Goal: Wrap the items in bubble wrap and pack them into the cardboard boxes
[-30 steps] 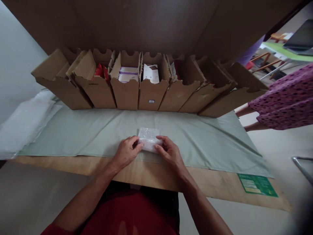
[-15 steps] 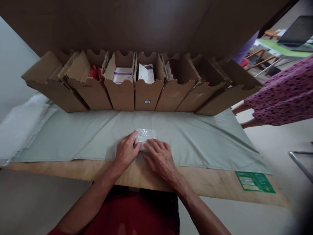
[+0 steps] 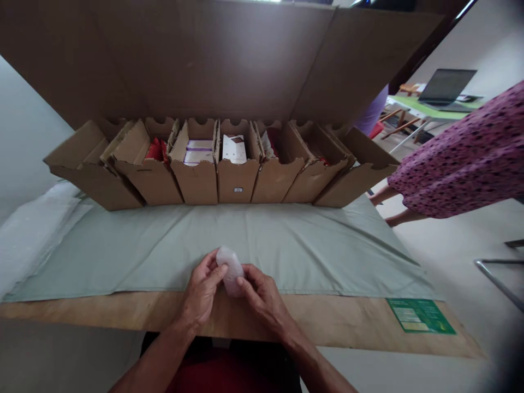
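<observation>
A small bundle of bubble wrap [image 3: 230, 271] is held up between both hands near the front edge of the table; what lies inside it cannot be made out. My left hand [image 3: 202, 286] grips its left side, thumb in front and fingers behind. On the right side, my right hand [image 3: 262, 293] pinches the lower part with thumb and fingers. Beneath the hands is a pale green cloth [image 3: 286, 245] spread over a wooden tabletop [image 3: 327, 316].
A row of cardboard bins [image 3: 235, 183] stands at the back, some holding white boxes [image 3: 234, 150] and red packets [image 3: 154, 150]. Bubble wrap sheets [image 3: 33, 234] are stacked at left. A green card [image 3: 421, 315] lies front right. A person in a pink dotted skirt [image 3: 454, 164] stands at right.
Both hands have lifted the bubble-wrapped bundle off the cloth, tilted it upright and brought it closer to me. My right hand, which lay flat on it, now pinches it. The view has shifted.
</observation>
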`<act>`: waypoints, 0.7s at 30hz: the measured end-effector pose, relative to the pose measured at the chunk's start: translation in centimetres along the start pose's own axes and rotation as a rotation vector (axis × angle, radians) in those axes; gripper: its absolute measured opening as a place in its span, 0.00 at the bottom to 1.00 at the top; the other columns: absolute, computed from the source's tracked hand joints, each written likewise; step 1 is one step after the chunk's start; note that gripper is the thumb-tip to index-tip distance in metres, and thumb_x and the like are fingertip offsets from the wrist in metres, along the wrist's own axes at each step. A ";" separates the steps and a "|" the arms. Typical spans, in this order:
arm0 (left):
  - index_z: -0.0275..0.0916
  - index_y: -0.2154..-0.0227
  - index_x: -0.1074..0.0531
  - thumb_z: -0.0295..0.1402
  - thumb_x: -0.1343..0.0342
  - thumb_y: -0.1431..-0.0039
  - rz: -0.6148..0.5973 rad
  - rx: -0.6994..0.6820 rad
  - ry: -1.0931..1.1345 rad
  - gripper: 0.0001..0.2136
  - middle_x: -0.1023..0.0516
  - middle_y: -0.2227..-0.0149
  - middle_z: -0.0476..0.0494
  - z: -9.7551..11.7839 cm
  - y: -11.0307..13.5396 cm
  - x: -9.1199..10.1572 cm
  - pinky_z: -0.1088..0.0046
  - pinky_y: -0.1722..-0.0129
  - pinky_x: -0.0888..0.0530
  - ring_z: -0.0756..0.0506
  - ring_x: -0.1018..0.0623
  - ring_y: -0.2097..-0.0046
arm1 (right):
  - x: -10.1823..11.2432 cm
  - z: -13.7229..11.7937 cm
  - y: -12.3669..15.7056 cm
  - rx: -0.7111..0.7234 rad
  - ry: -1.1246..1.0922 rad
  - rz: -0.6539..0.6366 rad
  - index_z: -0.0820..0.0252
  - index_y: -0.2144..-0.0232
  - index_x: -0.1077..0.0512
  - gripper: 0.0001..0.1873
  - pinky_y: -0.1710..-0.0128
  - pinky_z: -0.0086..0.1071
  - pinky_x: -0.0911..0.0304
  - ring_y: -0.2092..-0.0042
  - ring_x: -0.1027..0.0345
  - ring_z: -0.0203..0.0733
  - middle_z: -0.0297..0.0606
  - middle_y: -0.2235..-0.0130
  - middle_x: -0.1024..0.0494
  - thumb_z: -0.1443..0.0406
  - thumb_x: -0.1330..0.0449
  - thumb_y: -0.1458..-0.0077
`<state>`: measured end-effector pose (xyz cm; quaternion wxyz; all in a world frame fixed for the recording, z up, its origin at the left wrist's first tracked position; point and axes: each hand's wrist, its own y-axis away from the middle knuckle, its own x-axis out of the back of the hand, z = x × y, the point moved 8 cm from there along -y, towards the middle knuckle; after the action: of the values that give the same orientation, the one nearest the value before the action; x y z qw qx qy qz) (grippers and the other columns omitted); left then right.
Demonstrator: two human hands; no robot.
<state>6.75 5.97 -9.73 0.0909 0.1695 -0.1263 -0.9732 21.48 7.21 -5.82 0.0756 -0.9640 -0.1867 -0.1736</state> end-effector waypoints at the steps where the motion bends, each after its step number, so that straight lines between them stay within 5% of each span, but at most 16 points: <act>1: 0.35 0.46 0.29 0.45 0.35 0.48 0.003 -0.003 -0.028 0.29 0.20 0.51 0.35 0.1 -0.1 -0.1 0.63 0.50 0.24 0.39 0.20 0.49 | 0.7 0.0 0.2 0.009 0.016 0.039 0.57 0.55 0.25 0.12 0.59 0.33 0.30 0.58 0.25 0.42 0.39 0.59 0.19 0.60 0.45 0.35; 4: 0.37 0.44 0.30 0.43 0.36 0.47 -0.102 -0.010 -0.170 0.28 0.20 0.50 0.37 0.7 -0.1 -1.5 0.67 0.52 0.23 0.41 0.20 0.51 | 3.6 -0.1 0.4 0.033 0.063 0.133 0.57 0.45 0.28 0.23 0.54 0.38 0.30 0.52 0.26 0.47 0.45 0.48 0.22 0.55 0.38 0.41; 7: 0.40 0.44 0.29 0.37 0.38 0.44 -0.272 -0.054 -0.325 0.25 0.20 0.48 0.39 1.5 0.3 -3.9 0.68 0.50 0.24 0.43 0.20 0.51 | 5.0 -0.4 -0.1 0.009 -0.008 0.008 0.55 0.39 0.33 0.32 0.56 0.38 0.29 0.54 0.26 0.46 0.45 0.47 0.22 0.52 0.35 0.43; 12: 0.42 0.41 0.32 0.31 0.42 0.42 -0.387 -0.171 -0.518 0.25 0.21 0.56 0.44 2.7 -0.4 -6.9 0.70 0.55 0.25 0.46 0.21 0.57 | 6.7 -1.6 -0.5 -0.003 0.049 -0.072 0.57 0.53 0.24 0.13 0.57 0.34 0.31 0.59 0.26 0.42 0.38 0.61 0.19 0.59 0.39 0.37; 15: 0.42 0.38 0.34 0.27 0.44 0.44 -0.479 -0.239 -0.603 0.29 0.22 0.63 0.48 3.0 -1.4 -8.8 0.71 0.59 0.26 0.47 0.23 0.62 | 8.1 -1.7 -0.5 0.011 0.210 -0.055 0.57 0.43 0.29 0.25 0.57 0.36 0.32 0.58 0.26 0.44 0.40 0.56 0.19 0.60 0.36 0.41; 17: 0.41 0.36 0.37 0.27 0.44 0.45 -0.537 -0.253 -0.626 0.31 0.23 0.64 0.49 3.0 -2.2 -10.0 0.72 0.61 0.28 0.48 0.24 0.64 | 9.0 -1.7 -0.7 0.005 0.319 -0.060 0.57 0.43 0.30 0.24 0.59 0.35 0.33 0.59 0.26 0.44 0.40 0.56 0.19 0.61 0.35 0.41; 21: 0.40 0.34 0.38 0.29 0.43 0.44 -0.614 -0.243 -0.589 0.32 0.21 0.61 0.47 2.9 -3.9 -12.0 0.71 0.58 0.27 0.47 0.23 0.62 | 10.6 -1.4 -1.9 -0.013 0.399 -0.054 0.57 0.63 0.26 0.04 0.68 0.30 0.39 0.66 0.29 0.39 0.35 0.66 0.20 0.64 0.40 0.38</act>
<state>16.31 12.98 -4.52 -0.2228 -0.0974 0.0249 -0.9697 29.48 12.19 -0.50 0.1001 -0.9056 -0.1924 -0.3644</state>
